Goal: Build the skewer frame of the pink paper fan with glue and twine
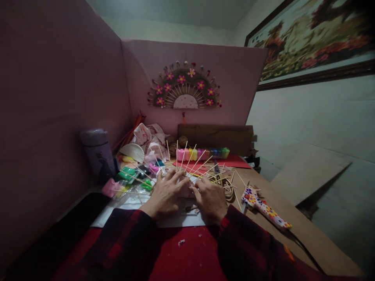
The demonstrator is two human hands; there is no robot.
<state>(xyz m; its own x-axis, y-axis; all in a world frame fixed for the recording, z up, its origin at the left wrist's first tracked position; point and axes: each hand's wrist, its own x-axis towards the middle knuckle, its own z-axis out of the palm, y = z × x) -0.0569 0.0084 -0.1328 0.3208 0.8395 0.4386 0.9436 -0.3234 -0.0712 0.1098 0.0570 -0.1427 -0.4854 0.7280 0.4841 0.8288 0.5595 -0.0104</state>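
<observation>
A half-round piece with thin wooden sticks (191, 153) fanning out from it lies on white paper in front of me. My left hand (167, 194) holds the stick fan from above, fingers bent over its curved edge and covering much of its middle. Close beside it, my right hand (212, 198) is closed at the right part of the same edge, thumb and fingers pinched together. A light patterned base (186, 191) shows between the hands. Whatever small piece sits under the fingertips is hidden.
Coiled cord (230, 189), scissors (216, 168) and loose sticks lie right of the fan. A flowered glue gun (266, 208) with a cable rests farther right. Coloured clay packets (127, 173) and a purple cup (98, 154) stand left. A finished fan (184, 84) hangs behind.
</observation>
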